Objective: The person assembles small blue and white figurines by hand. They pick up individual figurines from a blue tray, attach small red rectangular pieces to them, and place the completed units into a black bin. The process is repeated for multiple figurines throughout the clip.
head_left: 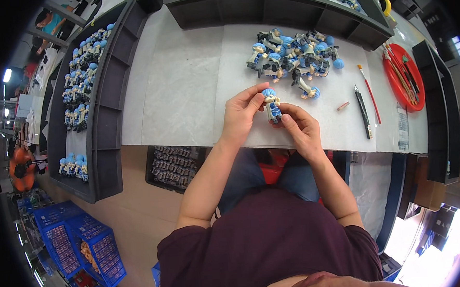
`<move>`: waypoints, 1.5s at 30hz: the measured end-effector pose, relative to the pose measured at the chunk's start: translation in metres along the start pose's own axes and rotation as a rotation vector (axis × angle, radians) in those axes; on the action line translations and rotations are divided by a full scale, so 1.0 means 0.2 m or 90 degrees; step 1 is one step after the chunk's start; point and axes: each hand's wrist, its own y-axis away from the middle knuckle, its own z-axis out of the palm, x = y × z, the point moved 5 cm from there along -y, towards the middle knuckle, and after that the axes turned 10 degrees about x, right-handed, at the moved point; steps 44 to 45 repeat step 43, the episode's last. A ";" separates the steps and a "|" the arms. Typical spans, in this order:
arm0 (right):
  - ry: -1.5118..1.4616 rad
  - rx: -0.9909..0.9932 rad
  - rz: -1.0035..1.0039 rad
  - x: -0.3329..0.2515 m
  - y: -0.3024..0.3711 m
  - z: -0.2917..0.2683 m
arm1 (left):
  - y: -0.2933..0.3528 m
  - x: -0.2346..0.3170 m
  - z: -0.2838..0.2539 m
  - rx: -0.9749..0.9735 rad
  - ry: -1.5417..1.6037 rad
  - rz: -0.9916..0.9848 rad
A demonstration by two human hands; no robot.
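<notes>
A small blue-haired figurine is held upright between both hands, just above the front edge of the white table. My left hand pinches it by the head with thumb and fingertips. Down at its legs, my right hand grips it between thumb and bent fingers. The fingers hide part of its sides and base. Beyond the hands lies a loose heap of similar figurines, some on their backs or sides. One figurine lies at the heap's near edge.
A dark tray at left holds figurines in rows; another dark tray stands at the back. At right lie a craft knife, a red paintbrush, a small pinkish stick and a red dish with brushes.
</notes>
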 end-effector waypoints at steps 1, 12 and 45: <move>-0.003 0.002 -0.005 0.00 0.00 0.00 | 0.01 0.01 0.00 -0.001 -0.004 0.001; -0.037 0.042 -0.019 -0.01 0.00 0.00 | 0.01 0.02 0.01 -0.003 0.022 -0.012; 0.754 0.424 -0.118 -0.23 -0.05 -0.90 | 0.10 -0.05 0.13 -0.037 -0.007 -0.066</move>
